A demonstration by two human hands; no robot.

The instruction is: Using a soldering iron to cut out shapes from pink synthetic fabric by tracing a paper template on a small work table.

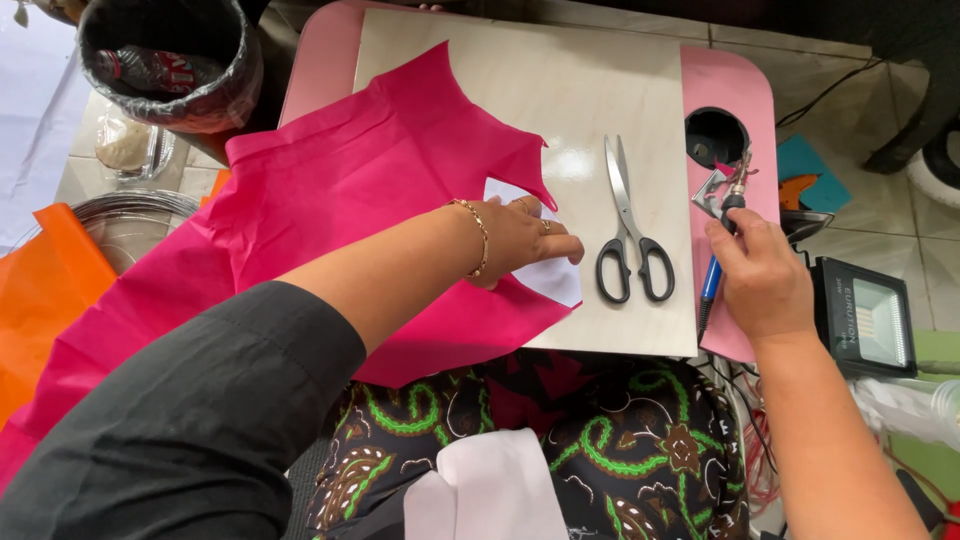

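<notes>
blue tool [712, 275] upright in right hand [762, 275]

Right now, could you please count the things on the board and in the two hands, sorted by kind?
Pink fabric sheet, under the left hand: 1
White paper piece, pressed by the left hand: 1
Scissors, lying shut on the board: 1
Blue-handled tool, held in the right hand: 1
Total: 4

Single head view, steep downward, close over pink table [728, 80]; edges possibly cropped.
</notes>
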